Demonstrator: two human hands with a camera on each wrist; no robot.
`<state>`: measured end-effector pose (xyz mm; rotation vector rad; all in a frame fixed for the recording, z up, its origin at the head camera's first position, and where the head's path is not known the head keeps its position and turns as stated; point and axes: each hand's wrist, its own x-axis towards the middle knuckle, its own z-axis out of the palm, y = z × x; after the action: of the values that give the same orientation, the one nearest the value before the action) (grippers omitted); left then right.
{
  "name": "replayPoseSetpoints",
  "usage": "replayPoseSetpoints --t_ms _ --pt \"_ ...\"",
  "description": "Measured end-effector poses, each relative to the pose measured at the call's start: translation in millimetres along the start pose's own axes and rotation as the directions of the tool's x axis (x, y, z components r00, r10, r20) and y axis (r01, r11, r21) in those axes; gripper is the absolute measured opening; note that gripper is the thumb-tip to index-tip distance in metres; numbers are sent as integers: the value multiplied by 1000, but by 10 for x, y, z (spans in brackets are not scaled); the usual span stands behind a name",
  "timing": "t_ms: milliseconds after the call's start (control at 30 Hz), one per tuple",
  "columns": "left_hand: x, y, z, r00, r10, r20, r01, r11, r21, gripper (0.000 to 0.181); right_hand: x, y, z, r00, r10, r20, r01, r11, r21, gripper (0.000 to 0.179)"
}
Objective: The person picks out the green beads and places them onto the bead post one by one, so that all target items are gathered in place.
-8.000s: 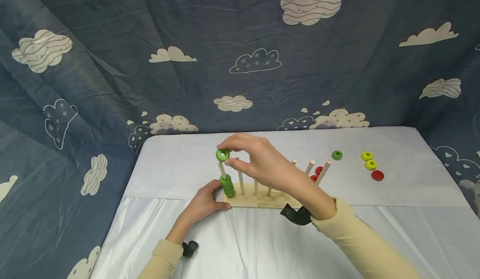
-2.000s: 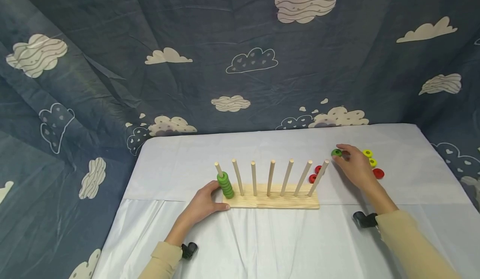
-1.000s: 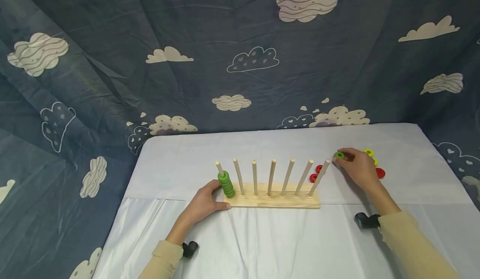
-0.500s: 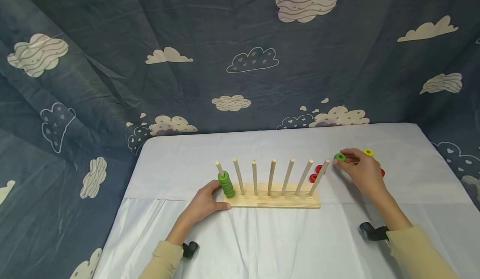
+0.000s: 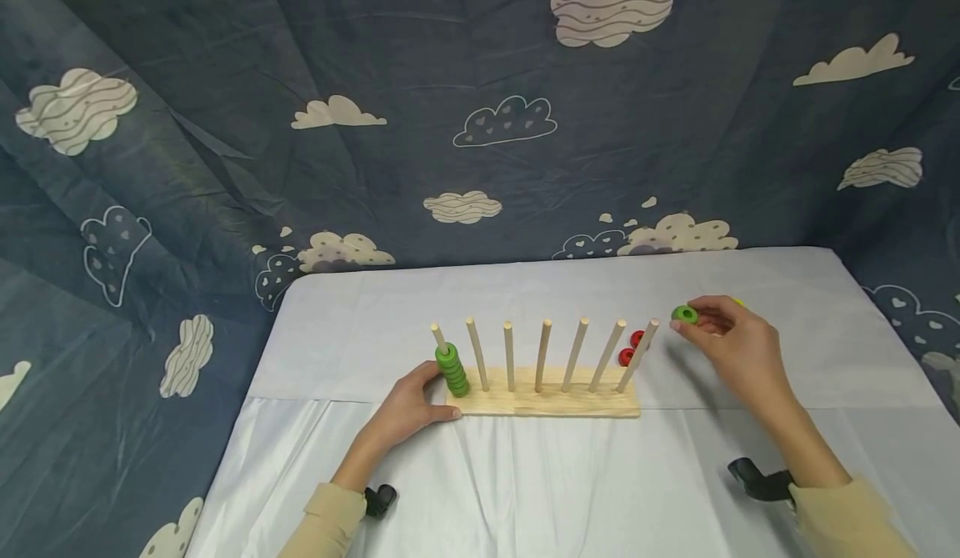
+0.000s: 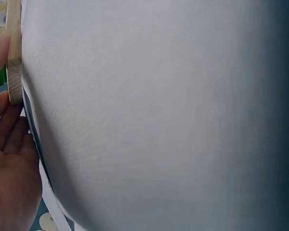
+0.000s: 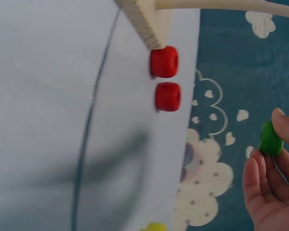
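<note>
My right hand (image 5: 742, 349) pinches a green wooden bead (image 5: 677, 314) between thumb and fingertips, right of the peg rack. In the right wrist view the green bead (image 7: 269, 139) sits at the fingertips, raised over the tabletop. At the left end of the rack's wooden base (image 5: 555, 408), my left hand (image 5: 408, 408) holds the board, thumb on its front edge and fingers round the end. Several green beads (image 5: 452, 370) are stacked on the leftmost peg. The other upright pegs (image 5: 543, 358) bear no beads. The left wrist view shows the thumb and fingers at the base's end (image 6: 14, 82).
Two red beads (image 5: 637, 339) lie behind the rack's right end, also plain in the right wrist view. A yellow bead (image 5: 739, 302) peeks out behind my right hand, which hides the others there. White cloth (image 5: 555, 491) covers the table; a dark cloud-print curtain (image 5: 420, 57) hangs behind.
Eight seconds ago my right hand held a green bead over the leftmost peg. It has since moved right, taken another green bead and lifted it slightly towards me. My left hand stays put.
</note>
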<state>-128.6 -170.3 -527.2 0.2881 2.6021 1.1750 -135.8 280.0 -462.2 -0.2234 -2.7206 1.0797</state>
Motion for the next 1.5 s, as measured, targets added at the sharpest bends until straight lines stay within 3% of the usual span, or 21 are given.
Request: replayPoseSetpoints --t_ms 400,700,1300,1500 --pt "5 1 9 1000 -2 -2 3 1000 6 77 -83 -276 -180 989 -100 -106 100 995 -8 43" --pt "2 13 -5 1000 -4 7 4 1000 -10 75 -113 -509 -299 977 -155 -143 161 986 33 44" --pt "-17 5 1 1000 7 -3 -7 1000 -27 74 -158 -998 -463 941 -301 -155 314 947 66 46" --pt "-5 -2 3 1000 14 -2 -14 1000 -24 75 -165 -1158 -465 916 -372 -148 385 920 68 47"
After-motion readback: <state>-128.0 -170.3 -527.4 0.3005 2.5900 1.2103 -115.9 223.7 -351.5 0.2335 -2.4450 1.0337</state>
